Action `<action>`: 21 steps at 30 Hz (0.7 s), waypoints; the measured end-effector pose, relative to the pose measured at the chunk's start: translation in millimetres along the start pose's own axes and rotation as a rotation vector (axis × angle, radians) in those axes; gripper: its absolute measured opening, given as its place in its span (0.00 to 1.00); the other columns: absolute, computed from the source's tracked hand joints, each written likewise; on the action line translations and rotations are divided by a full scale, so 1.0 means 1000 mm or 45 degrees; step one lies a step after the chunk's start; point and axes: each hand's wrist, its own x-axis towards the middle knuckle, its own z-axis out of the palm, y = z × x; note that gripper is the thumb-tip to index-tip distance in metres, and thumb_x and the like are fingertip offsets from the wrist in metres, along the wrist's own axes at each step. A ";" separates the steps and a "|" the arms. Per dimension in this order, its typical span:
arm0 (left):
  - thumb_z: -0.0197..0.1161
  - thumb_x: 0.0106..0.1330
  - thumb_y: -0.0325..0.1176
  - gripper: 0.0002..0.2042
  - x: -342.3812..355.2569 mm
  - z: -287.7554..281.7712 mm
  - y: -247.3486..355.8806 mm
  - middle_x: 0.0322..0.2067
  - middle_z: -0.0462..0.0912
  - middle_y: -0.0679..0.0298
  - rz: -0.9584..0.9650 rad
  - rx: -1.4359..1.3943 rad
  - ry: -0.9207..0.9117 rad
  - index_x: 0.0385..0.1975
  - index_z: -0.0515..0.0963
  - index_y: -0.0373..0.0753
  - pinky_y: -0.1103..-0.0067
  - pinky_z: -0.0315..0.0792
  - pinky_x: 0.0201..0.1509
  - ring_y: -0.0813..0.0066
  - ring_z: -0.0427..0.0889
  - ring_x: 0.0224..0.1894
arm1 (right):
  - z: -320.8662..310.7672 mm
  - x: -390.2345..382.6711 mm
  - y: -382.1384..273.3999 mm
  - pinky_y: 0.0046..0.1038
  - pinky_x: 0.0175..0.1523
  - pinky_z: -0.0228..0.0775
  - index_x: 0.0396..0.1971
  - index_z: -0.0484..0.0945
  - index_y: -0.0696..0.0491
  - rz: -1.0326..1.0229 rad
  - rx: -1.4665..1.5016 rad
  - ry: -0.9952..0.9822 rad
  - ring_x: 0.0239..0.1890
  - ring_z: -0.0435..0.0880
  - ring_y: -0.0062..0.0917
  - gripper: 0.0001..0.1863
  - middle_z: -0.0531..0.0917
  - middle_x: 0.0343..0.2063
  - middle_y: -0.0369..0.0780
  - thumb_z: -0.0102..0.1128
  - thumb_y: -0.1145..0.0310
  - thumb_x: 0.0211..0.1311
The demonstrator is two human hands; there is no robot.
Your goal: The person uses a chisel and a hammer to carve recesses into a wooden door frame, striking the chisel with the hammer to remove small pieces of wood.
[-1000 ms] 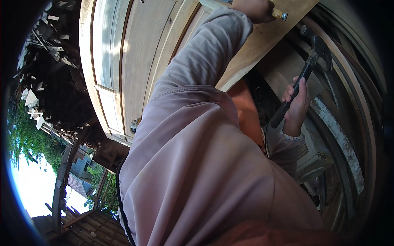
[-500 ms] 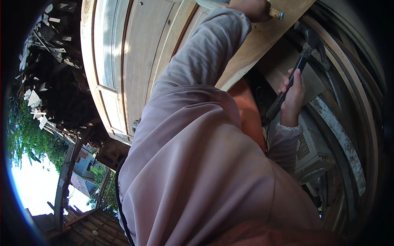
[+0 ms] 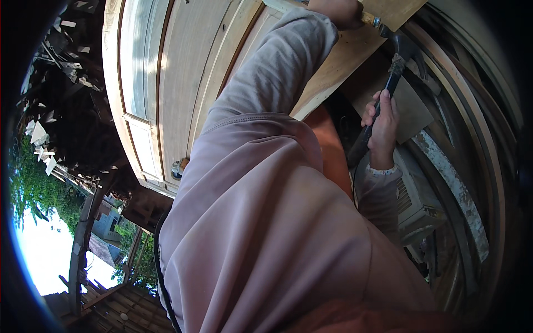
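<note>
My left hand (image 3: 336, 12) is at the top edge, closed round a chisel (image 3: 368, 19) with a yellowish handle and a metal ring at its butt; the blade is hidden. My right hand (image 3: 383, 129) grips the dark handle of a claw hammer (image 3: 395, 75), thumb along the shaft. The hammer's face is at the butt of the chisel, touching or nearly so. Under my left hand lies a pale wooden board (image 3: 333, 64), beside a panelled wooden door (image 3: 191, 72).
A small round metal-and-orange object (image 3: 179, 167) sits by the door's lower edge. Right of me are long curved-looking boards (image 3: 452, 194) and a grey vented box (image 3: 416, 200). Scrap wood pieces (image 3: 69, 66) are piled at the left, with a timber post (image 3: 83, 244) below.
My right hand has swung the hammer up and left, bringing its head to the chisel's butt. My left hand has stayed almost in place.
</note>
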 end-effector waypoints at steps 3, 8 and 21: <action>0.60 0.53 0.48 0.16 -0.009 -0.008 -0.004 0.21 0.81 0.54 -0.023 -0.021 -0.004 0.21 0.80 0.40 0.63 0.74 0.31 0.55 0.81 0.27 | -0.017 0.000 -0.013 0.17 0.18 0.56 0.33 0.68 0.51 0.009 -0.090 0.056 0.12 0.63 0.13 0.15 0.67 0.15 0.32 0.44 0.55 0.71; 0.65 0.57 0.37 0.11 -0.041 -0.103 0.000 0.22 0.76 0.56 -0.122 -0.661 1.228 0.30 0.73 0.39 0.69 0.69 0.30 0.62 0.77 0.26 | -0.032 -0.016 -0.059 0.17 0.20 0.57 0.35 0.69 0.53 -0.260 -0.190 0.230 0.14 0.63 0.13 0.15 0.67 0.16 0.33 0.45 0.56 0.70; 0.58 0.62 0.30 0.04 -0.113 -0.082 -0.212 0.14 0.66 0.72 -1.004 -2.095 2.185 0.28 0.70 0.42 0.82 0.58 0.15 0.81 0.65 0.13 | 0.075 -0.021 -0.132 0.13 0.20 0.53 0.39 0.72 0.58 -0.609 -1.020 -0.176 0.16 0.63 0.09 0.15 0.68 0.17 0.31 0.45 0.60 0.71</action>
